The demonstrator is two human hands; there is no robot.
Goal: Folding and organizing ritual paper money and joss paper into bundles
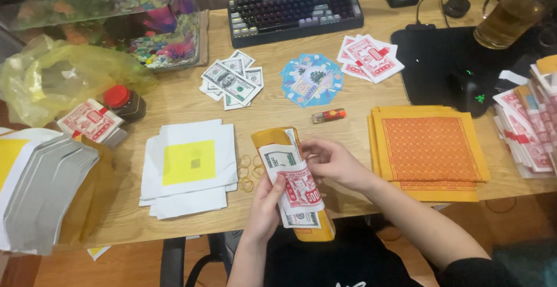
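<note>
At the desk's near edge both hands hold one folded bundle of paper (295, 189): yellow-orange sheets on the outside, green-grey banknote-style sheets and a red-and-white printed sheet on top. My left hand (268, 204) grips the bundle from below on its left side. My right hand (329, 160) rests on its upper right edge, fingers curled over the paper. Several yellow rubber bands (248, 172) lie on the wood just left of the bundle.
The wooden desk (290, 116) carries white sheets with a yellow square (189, 168), an orange patterned stack (428, 150), fanned banknote papers (231, 80), blue papers (311, 79), red-white papers (371, 56), a lighter (328, 115), a keyboard (295, 12), a mouse (471, 92), a glass mug (510, 13) and a jar (124, 102).
</note>
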